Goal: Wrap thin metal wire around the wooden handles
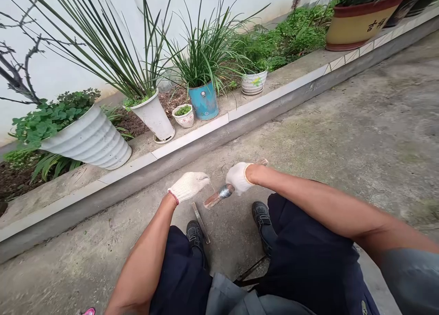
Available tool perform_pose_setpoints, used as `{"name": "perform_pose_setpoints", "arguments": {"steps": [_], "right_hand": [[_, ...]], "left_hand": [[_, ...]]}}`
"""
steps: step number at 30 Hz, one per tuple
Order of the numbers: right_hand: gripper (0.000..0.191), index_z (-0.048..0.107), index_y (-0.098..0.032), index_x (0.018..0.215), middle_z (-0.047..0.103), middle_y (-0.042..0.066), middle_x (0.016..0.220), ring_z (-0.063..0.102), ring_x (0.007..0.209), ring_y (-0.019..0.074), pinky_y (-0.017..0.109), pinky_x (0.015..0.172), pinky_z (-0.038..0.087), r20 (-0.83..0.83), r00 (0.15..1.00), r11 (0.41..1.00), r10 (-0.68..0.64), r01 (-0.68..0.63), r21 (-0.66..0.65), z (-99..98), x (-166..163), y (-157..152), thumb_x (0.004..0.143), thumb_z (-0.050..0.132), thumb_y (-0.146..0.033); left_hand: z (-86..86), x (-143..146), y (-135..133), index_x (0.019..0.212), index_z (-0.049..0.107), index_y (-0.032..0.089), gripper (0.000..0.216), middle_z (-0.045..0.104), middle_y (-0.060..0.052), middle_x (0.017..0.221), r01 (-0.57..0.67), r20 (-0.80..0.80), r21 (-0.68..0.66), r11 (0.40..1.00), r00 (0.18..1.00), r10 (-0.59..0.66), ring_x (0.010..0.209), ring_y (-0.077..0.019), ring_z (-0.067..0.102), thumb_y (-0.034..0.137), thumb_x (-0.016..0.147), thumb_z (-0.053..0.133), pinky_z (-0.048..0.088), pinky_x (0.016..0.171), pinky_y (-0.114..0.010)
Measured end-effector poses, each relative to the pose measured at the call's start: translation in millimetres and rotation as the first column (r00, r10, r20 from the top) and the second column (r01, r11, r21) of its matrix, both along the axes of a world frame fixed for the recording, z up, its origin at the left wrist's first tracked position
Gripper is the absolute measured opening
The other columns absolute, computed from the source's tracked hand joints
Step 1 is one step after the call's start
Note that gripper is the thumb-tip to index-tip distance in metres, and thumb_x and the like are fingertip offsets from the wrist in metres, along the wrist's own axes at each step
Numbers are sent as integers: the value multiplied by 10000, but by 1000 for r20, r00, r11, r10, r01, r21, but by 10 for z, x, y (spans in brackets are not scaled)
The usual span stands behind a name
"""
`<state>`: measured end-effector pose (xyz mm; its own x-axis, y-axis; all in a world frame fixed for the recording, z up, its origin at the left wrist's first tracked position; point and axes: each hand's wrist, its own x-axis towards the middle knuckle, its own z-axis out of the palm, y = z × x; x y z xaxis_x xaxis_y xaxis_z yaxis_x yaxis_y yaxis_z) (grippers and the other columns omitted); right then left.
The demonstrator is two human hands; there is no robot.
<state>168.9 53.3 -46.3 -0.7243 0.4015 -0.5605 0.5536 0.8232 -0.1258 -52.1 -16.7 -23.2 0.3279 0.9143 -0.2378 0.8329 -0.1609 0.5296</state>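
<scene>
Two gloved hands are working close together just above the concrete ground (343,136), between the person's knees. The right hand (238,178) is holding a short rod (214,199), its grip closing fully round the upper end, so the rod is slanting down and to the left, clear of the ground. A shiny metallic winding (225,191) is showing part-way along the rod. The left hand (188,186) is hovering just beside the rod's lower end, its grip narrow with the fingers bunching. Whether it is pinching a thin strand I cannot tell.

Judging from this, the winding on the rod is being made or tightened. A further turn would be calling for the right hand steadying the rod while the left is guiding close to the wrapped part.

Room is opening widely to the right, where bare concrete is stretching away. Below the hands a flat metal strip (200,222) is lying on the ground, touching or nearly touching the left shoe (195,235), with the right shoe (260,214) well apart from it. Ahead, a raised kerb (192,146) is bounding the space, carrying a ribbed white pot (91,141), a tall white pot (156,116) and a blue pot (205,101), all well apart from the hands
</scene>
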Motion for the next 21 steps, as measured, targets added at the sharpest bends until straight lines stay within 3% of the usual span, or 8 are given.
{"name": "perform_pose_setpoints", "arguments": {"steps": [2,4,7,11,14,18,21], "right_hand": [[326,764,-202,849,712,41,732,655,693,198,292,646,425,-96,994,992,50,-60,-107,41,43,-10,662,769,-468],[366,721,-205,816,669,-2,661,617,629,163,265,602,395,-180,984,971,4,-47,-236,107,105,27,662,755,-536],[390,668,-203,813,638,-29,621,603,592,140,235,571,383,-281,941,928,-188,77,-365,208,202,129,670,747,-557],[386,637,-202,839,634,-17,616,641,577,156,227,557,413,-389,794,855,-467,294,-428,260,256,250,732,705,-567],[393,659,-193,852,657,22,646,665,571,180,244,562,439,-412,738,842,-534,419,-341,231,223,310,769,676,-576],[348,734,-186,901,748,134,835,733,788,289,332,678,512,-359,812,871,-460,492,-4,182,125,328,803,655,-511],[289,768,-151,996,757,209,989,729,958,359,424,797,537,-222,854,849,-470,507,152,157,52,286,769,692,-313]], "left_hand": [[3,-8,1,859,714,194,400,657,13,755,-11,23,-35,999,1000,12,656,-150,568,498,959,473,409,618,-245],[1,-25,10,811,693,186,409,617,20,691,-22,52,-56,998,998,25,629,-144,547,516,947,493,400,593,-242],[-14,-45,30,839,687,166,429,628,3,712,-23,178,-96,995,983,39,624,-140,548,561,913,536,416,580,-238],[-11,15,17,925,668,156,442,622,-4,669,-125,265,-169,978,949,167,574,-143,572,567,920,506,457,564,-244],[18,110,-10,824,626,176,381,633,-7,677,-163,199,-145,976,961,190,594,-145,605,499,949,467,475,590,-244],[9,186,-21,934,658,190,309,651,8,709,-101,142,-172,980,982,126,616,-156,630,430,947,463,474,602,-247],[-31,184,-15,933,675,197,312,650,15,682,-59,75,-168,984,995,72,587,-157,618,405,959,444,447,600,-252]]}}
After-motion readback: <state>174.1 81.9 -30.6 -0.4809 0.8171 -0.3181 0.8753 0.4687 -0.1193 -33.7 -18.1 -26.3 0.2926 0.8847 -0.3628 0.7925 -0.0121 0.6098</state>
